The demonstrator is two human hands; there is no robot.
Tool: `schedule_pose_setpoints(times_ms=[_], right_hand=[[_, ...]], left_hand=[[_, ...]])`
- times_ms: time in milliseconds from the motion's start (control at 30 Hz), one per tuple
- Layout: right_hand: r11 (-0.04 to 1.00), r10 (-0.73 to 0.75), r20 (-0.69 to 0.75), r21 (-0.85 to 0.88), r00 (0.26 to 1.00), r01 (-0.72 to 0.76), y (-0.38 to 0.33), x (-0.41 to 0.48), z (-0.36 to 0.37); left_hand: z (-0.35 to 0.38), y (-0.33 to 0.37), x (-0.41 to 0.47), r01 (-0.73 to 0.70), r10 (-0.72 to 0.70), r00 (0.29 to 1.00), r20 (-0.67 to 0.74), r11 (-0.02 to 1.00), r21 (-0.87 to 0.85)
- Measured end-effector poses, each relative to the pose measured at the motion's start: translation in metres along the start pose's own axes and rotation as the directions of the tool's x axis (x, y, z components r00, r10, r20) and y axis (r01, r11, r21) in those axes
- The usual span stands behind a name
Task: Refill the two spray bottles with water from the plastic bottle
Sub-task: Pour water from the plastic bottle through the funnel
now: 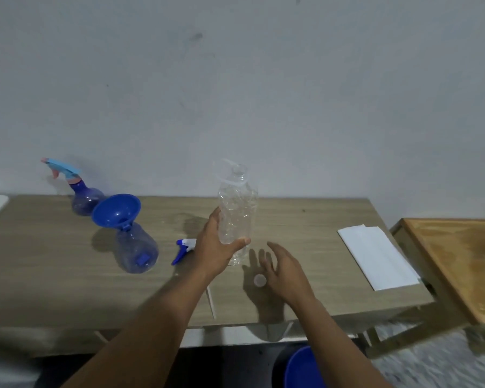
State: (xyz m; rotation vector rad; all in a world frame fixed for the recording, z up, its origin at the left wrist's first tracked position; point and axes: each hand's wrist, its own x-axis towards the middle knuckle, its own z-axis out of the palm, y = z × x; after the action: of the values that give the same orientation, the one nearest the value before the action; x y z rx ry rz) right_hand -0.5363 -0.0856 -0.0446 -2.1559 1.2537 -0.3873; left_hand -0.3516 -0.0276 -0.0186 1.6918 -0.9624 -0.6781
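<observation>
My left hand [217, 247] grips the clear plastic bottle [237, 211], which stands upright and uncapped on the wooden table [53, 275]. My right hand [284, 268] hovers open just right of the bottle, fingers spread, next to the small white cap [259, 280] lying on the table. A blue spray bottle [136, 247] stands to the left with a blue funnel [116, 210] tilted in its neck. Its blue and white spray head [184, 249] lies on the table beside my left wrist. A second spray bottle [84, 200] with a light blue trigger head stands at the back left.
A folded white cloth [378, 257] lies at the table's right end. A lower wooden table [454, 264] adjoins on the right. A blue round object [303, 368] sits below the table's front edge. A thin white tube [211, 302] lies near the front edge.
</observation>
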Motion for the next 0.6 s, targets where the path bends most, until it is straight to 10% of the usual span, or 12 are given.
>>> schedule_pose_setpoints(times_ms=[333, 600], right_hand=[[0.871, -0.108, -0.207, 0.451, 0.972, 0.193, -0.097, 0.024, -0.029], [0.862, -0.040, -0.330, 0.465, 0.943, 0.199, -0.124, 0.052, 0.005]], left_hand=[[-0.013, 0.006, -0.013, 0.109, -0.103, 0.994, -0.045, 0.983, 0.150], [-0.091, 0.037, -0.045, -0.140, 0.346, 0.835, -0.429, 0.886, 0.442]])
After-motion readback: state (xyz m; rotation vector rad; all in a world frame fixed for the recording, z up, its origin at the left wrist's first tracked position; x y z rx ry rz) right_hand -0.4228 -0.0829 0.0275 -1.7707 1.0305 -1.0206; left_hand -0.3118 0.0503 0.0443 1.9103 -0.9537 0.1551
